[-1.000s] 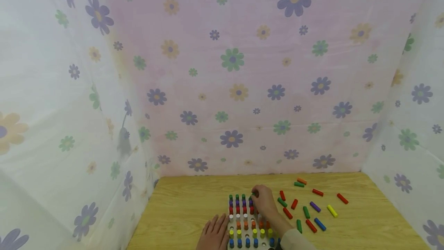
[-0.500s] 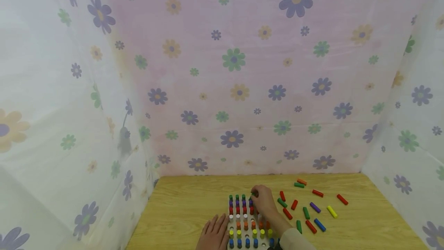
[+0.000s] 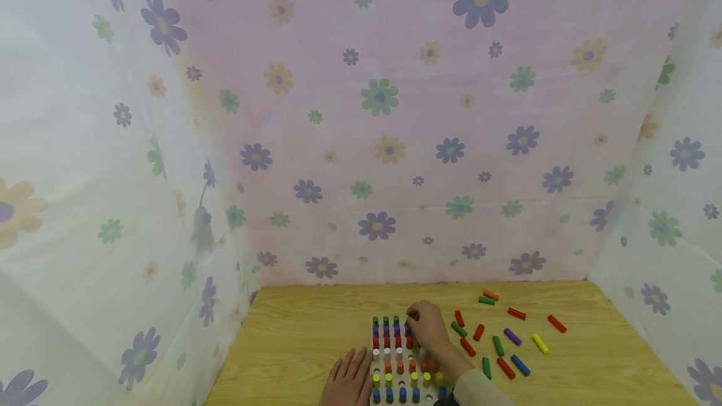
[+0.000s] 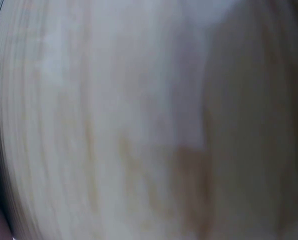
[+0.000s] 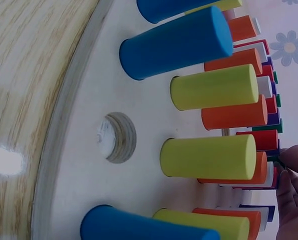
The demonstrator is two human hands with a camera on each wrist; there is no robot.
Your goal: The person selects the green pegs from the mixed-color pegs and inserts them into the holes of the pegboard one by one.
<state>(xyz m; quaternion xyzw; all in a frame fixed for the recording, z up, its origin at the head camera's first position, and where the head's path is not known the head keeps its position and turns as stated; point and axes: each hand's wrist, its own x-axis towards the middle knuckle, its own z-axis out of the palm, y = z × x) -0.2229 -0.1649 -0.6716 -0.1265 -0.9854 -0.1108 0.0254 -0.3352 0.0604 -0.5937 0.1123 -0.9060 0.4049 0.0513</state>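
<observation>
A pale pegboard [image 5: 89, 175] stands at the front middle of the table, with colour-sorted rows of upright pegs. In the head view my right hand [image 3: 430, 329] reaches over it to the far row, pinching a green peg [image 5: 274, 159] between thumb and fingers at the board. Three other green pegs [image 3: 386, 319] stand in that row to its left. My left hand [image 3: 346, 379] lies flat, fingers spread, along the board's left edge. Near the right wrist camera are a blue peg [image 5: 174, 45], a yellow peg [image 5: 209, 157] and a bare hole [image 5: 120, 138].
Loose pegs lie scattered right of the board, among them a blue one [image 3: 521, 364], a yellow one [image 3: 540, 343], a purple one [image 3: 512, 336] and several red and green ones. Flowered cloth [image 3: 389, 187] walls the wooden table [image 3: 293, 324] at the back and sides.
</observation>
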